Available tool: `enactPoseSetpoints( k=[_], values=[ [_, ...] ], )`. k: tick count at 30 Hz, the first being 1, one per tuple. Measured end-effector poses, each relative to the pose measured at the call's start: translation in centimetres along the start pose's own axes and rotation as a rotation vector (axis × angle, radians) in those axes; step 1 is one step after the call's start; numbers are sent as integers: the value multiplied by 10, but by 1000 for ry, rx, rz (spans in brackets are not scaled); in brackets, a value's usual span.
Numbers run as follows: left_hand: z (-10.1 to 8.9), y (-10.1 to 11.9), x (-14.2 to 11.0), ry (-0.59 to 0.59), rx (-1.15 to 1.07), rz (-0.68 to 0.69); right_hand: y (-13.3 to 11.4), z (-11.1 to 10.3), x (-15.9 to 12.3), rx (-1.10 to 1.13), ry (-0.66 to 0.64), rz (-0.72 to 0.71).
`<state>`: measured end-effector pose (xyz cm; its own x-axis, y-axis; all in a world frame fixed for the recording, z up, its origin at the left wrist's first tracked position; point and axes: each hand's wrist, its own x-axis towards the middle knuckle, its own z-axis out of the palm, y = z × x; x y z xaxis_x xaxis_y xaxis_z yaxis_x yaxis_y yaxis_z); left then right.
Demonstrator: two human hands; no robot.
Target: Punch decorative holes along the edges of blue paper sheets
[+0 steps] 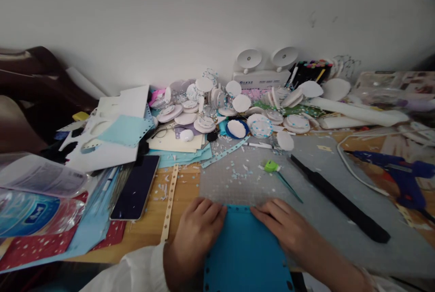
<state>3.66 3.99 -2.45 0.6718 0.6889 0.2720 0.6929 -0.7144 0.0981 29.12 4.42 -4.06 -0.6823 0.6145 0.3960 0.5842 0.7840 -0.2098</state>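
Note:
A blue sheet (247, 253) with small dark shapes along its edges reaches over the near edge of the table. My left hand (197, 233) is closed on its far left corner, fingers curled and the thumb side against the sheet. At the far right corner my right hand (288, 228) pinches it with thumb and fingers. Just beyond lies the grey cutting mat (234, 187), sprinkled with pale paper scraps. A cream strip (170, 203) with punched shapes lies left of my left hand. Tweezers (288, 186) and a green-topped item (271, 166) rest ahead of my right hand.
White discs and beaded pieces (204, 122) are heaped along the wall. A phone (136, 187) and plastic packs (37, 212) lie left. To the right are a long black tool (340, 197) and a blue glue gun (397, 169) with a white cable (353, 172).

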Motion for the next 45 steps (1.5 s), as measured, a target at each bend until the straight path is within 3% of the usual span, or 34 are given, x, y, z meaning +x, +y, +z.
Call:
enactPoseSetpoints(
  k=[4, 10, 14, 19, 23, 26, 31, 41, 45],
  values=[
    [-2, 16, 1, -72, 17, -131, -5, 3, -5, 22, -14, 49],
    [23, 52, -10, 37, 129, -293, -30, 15, 1, -199, 103, 146],
    [35, 63, -16, 63, 220, -333, -40, 21, 1, -254, 77, 136],
    [27, 59, -14, 102, 165, -315, -30, 13, -14, -245, -64, 94],
    [18, 49, -19, 196, 163, -307, -19, 1, -30, -226, -99, 137],
    [11, 40, -28, 178, 212, -243, -16, -3, -40, -221, -109, 178],
    [3, 34, -36, 122, 256, -199, -18, -1, -44, -252, -76, 190],
    [14, 43, -9, 70, 215, -458, -44, 19, -42, -288, 121, 97],
    [14, 39, -5, 82, 253, -397, -30, 2, -57, -295, 174, 169]
  ],
)
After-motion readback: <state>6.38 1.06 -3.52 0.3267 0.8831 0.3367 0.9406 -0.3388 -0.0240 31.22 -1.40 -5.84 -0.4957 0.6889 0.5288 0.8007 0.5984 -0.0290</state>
